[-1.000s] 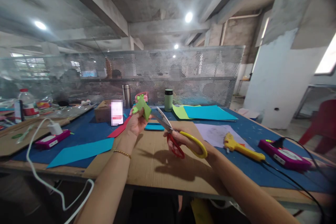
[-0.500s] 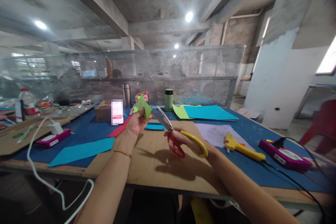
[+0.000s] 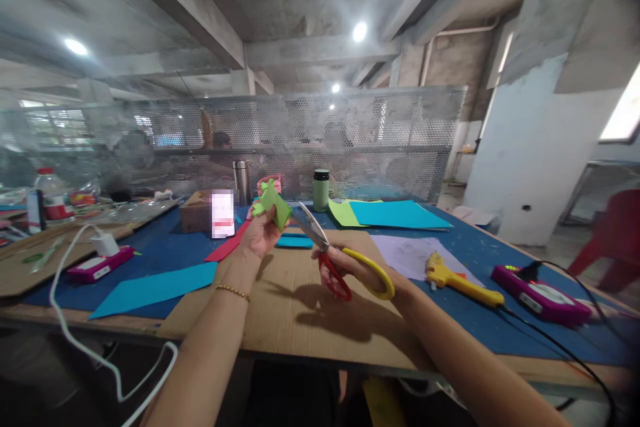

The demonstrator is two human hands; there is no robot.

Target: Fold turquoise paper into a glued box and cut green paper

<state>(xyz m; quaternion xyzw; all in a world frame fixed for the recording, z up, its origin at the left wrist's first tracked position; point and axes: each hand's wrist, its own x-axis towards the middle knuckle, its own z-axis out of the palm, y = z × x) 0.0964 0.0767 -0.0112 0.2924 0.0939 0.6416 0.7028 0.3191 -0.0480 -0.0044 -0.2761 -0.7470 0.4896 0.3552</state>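
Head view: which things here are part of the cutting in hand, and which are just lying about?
In hand:
green paper piece, held up by the left hand
scissors, in the right hand

Lying about:
glue gun
blue paper sheets
green flask
steel flask
water bottle

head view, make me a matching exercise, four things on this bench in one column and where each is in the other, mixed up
Things:
1. green paper
2. scissors
3. glue gun
4. white charger

Places:
A. lying on the blue table right of the cardboard
B. in the left hand
C. on a pink device, far left
D. in the right hand

Pairs: 1-B, 2-D, 3-A, 4-C
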